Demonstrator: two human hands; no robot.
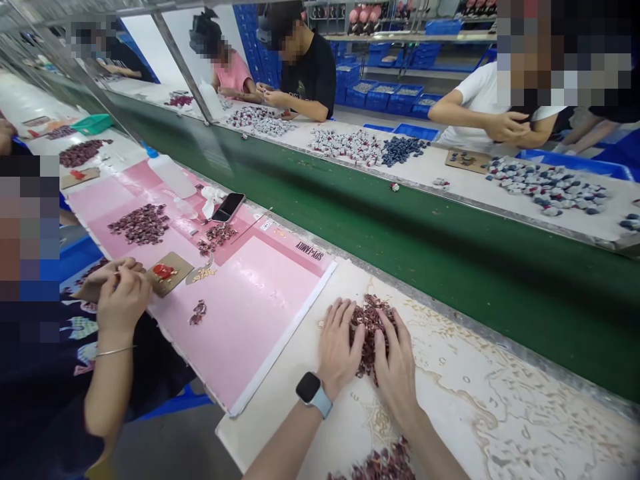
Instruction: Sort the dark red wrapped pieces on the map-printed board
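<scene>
Pile: heap of small dark red pieces [371,333] lies on the pale patterned counter [500,407], near the green conveyor belt [450,253].
Left hand: left hand [340,347] rests on the heap's left side, fingers [345,313] spread and loosely curved, gripping nothing; a smartwatch [313,393] sits on the wrist.
Right hand: right hand [397,367] presses the heap's right side, fingers [387,327] spread over the pieces, cupping rather than pinching.
Second heap: more dark red pieces [380,463] lie at the lower edge, near the forearms.
Pink sheet: pink mat [250,300] just left of the heap, with a phone [228,207] on it.
Neighbour: co-worker's hands [117,287] at the mat's left edge, beside a brown card [170,272].
Across belt: other people sort grey and blue pieces [550,187].
</scene>
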